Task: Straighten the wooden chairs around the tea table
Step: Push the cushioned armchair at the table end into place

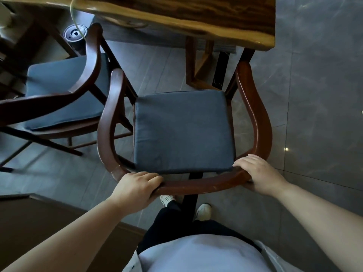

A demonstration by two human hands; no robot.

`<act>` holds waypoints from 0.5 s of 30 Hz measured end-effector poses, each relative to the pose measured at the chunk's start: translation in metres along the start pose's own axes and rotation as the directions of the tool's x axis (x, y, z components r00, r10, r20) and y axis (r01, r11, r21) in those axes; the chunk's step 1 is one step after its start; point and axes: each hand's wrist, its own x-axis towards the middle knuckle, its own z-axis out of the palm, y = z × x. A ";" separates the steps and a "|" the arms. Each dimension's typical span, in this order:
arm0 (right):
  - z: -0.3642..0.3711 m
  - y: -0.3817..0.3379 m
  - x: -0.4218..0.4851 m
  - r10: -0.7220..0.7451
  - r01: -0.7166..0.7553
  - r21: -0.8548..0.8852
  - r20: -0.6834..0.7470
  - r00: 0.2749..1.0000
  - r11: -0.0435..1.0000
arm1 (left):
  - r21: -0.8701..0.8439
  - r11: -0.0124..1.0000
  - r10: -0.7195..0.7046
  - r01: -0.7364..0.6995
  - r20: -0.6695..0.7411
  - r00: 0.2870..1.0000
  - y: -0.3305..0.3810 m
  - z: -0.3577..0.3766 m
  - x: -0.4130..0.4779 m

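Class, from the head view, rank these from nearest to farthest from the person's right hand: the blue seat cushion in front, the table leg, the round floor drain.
From the right hand:
1. Blue seat cushion, just left of it.
2. Table leg, ahead under the table.
3. Round floor drain, far upper left.

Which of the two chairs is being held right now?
The right-hand chair: both the left hand and right hand grip its curved back rail. The other chair, to its left, is untouched.

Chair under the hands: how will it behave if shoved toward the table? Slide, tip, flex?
The chair looks like rigid solid wood, so flex is unlikely. Its legs stand on smooth floor tile, so it probably slides. Both hands, left and right, grip the top rail, so a hard push might tip it. The cushion may shift.
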 end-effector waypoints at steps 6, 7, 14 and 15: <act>-0.011 0.015 0.013 -0.114 0.129 -0.188 0.091 0.989 0.974 | 0.002 1.000 -0.004 0.004 -0.055 0.999 -0.004 0.002 0.005; -0.014 0.016 0.015 -0.108 0.122 -0.192 0.080 0.991 0.974 | 0.003 1.000 -0.011 0.011 -0.062 0.998 -0.005 0.000 0.008; -0.029 0.023 0.026 -0.099 0.119 -0.175 0.117 0.988 0.977 | -0.030 0.999 -0.021 0.019 -0.083 0.996 -0.002 -0.007 0.022; -0.031 0.027 0.027 -0.087 0.108 -0.173 0.126 0.988 0.979 | -0.034 0.999 -0.029 0.026 -0.090 0.996 0.002 -0.006 0.024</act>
